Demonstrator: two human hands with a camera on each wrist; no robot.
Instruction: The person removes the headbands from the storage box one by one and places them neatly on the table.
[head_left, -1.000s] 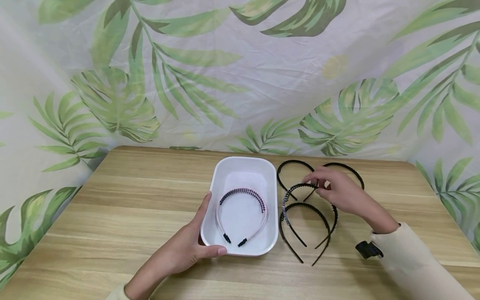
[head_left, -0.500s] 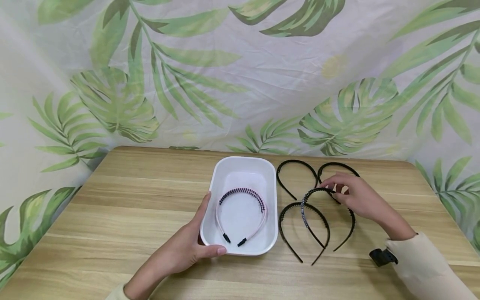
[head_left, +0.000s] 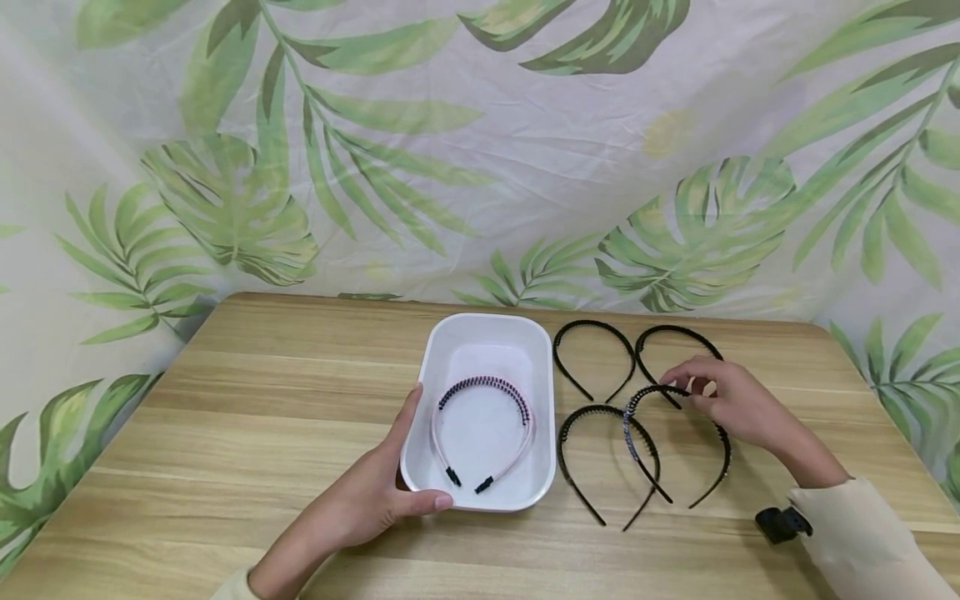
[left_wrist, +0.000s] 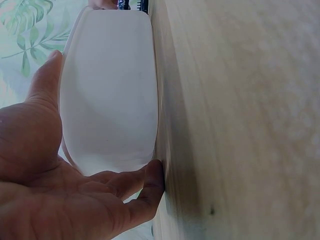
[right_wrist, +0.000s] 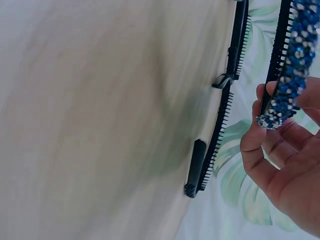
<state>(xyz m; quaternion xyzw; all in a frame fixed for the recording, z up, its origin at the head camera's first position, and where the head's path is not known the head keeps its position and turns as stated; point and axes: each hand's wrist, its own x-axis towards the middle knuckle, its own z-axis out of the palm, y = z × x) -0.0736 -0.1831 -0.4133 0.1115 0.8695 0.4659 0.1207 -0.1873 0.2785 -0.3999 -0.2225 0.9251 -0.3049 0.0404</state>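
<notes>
In the head view my left hand [head_left: 371, 492] holds the near left corner of a white plastic tub [head_left: 545, 358], thumb over the front rim and fingers along the left wall. Inside the tub lies a pink headband [head_left: 487, 381] with dark coiled trim and black tips; its lines look doubled, and I cannot tell if there are two. My right hand [head_left: 738, 404] pinches the top of a black toothed headband [head_left: 628, 429] with a glittery side, held over the table. Close up in the right wrist view, blue and silver beads [right_wrist: 297, 55] cover it.
Right of the tub lie three black toothed headbands: one at the back [head_left: 592, 322], one at the back right [head_left: 678, 328] and one nearer [head_left: 600, 408], partly under the held one. A leaf-printed cloth [head_left: 480, 167] hangs behind the wooden table [head_left: 247, 417].
My right hand has moved right and slightly nearer with the beaded headband, away from the tub and off most of the near black headband. The left hand and tub stay put.
</notes>
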